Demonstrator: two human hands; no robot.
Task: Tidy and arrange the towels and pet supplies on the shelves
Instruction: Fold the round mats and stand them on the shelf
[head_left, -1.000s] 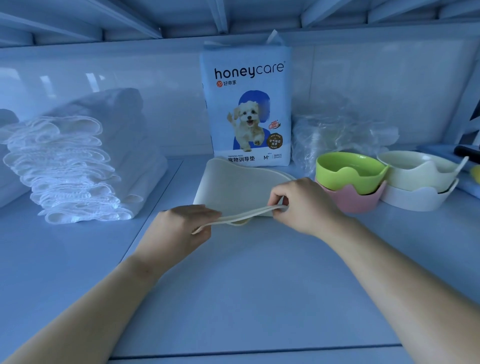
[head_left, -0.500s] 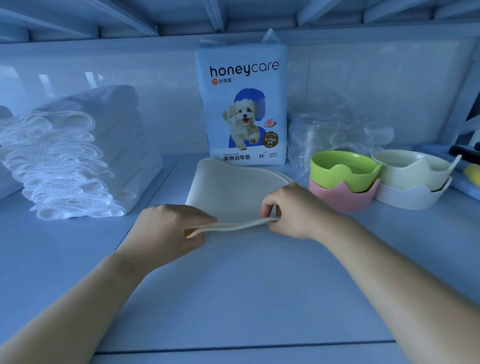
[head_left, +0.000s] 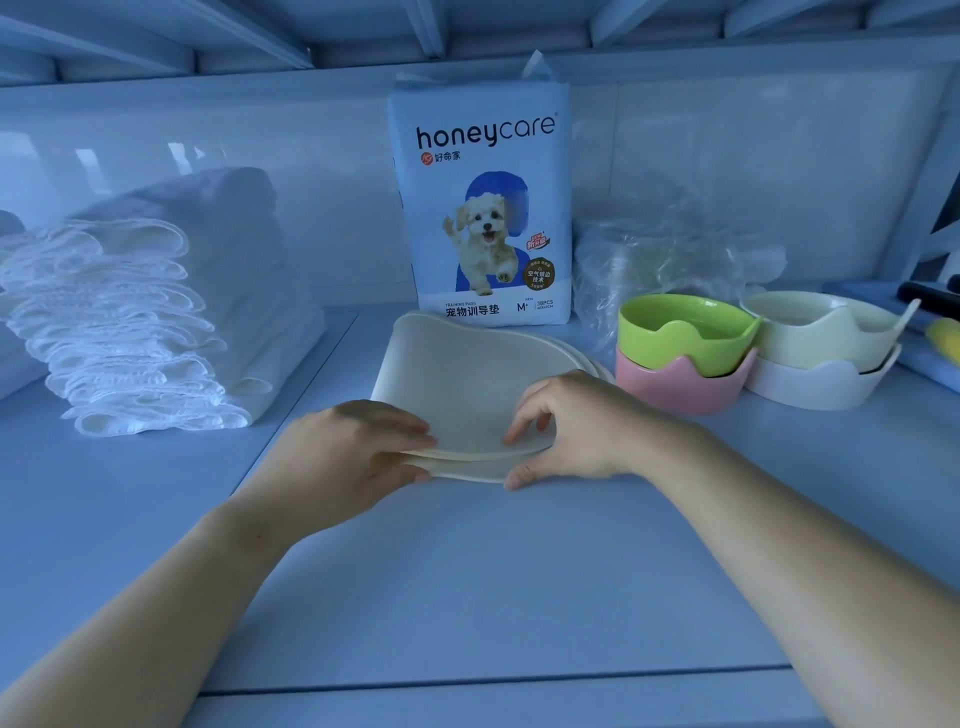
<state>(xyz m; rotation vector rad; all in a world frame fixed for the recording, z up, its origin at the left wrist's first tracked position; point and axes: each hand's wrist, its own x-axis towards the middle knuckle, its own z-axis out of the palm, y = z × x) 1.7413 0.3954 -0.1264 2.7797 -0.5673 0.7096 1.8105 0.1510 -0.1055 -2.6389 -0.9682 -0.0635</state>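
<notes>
A cream mat (head_left: 467, 384), folded into flat layers, lies on the shelf (head_left: 493, 582) in front of a standing pack of honeycare training pads (head_left: 483, 208). My left hand (head_left: 353, 457) grips the mat's near left edge, thumb under and fingers on top. My right hand (head_left: 576, 431) pinches the near right edge the same way. A stack of folded white towels (head_left: 156, 322) sits at the left. At the right, a green bowl (head_left: 685, 332) is nested in a pink bowl (head_left: 680, 384), beside a cream bowl (head_left: 821, 332) nested in a white bowl (head_left: 815, 387).
A crumpled clear plastic bag (head_left: 670, 254) lies behind the bowls. At the far right edge are a blue item, a dark handle (head_left: 930, 296) and something yellow (head_left: 945, 338). The shelf above hangs low overhead. Bare shelf surface stretches between my arms toward me.
Both hands have lowered the mat's near edge from a raised position down onto the shelf, and the layers now lie pressed together.
</notes>
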